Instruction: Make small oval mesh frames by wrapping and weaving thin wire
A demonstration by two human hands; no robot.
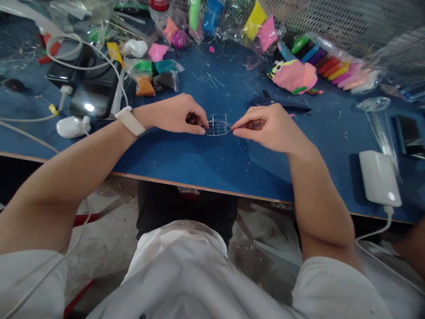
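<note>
Between my hands, just over the blue table, is a small wire frame (218, 127) with a grid of thin silver wires and a raised loop. My left hand (181, 116) pinches its left end between thumb and fingers. At the right end, the thumb and forefinger of my right hand (265, 126) are closed on the wire tip. Dark-handled pliers (282, 104) lie behind my right hand. Farther back sits a pink clay fish (294, 76) with a white eye.
Several clay sticks (332, 66) lie in plastic at the back right. Clay packets (154, 75) and a black phone-like device (94, 95) are at left. A white adapter (380, 177) stands near the right edge. Loose wire pieces (212, 80) are scattered on the blue table (199, 159).
</note>
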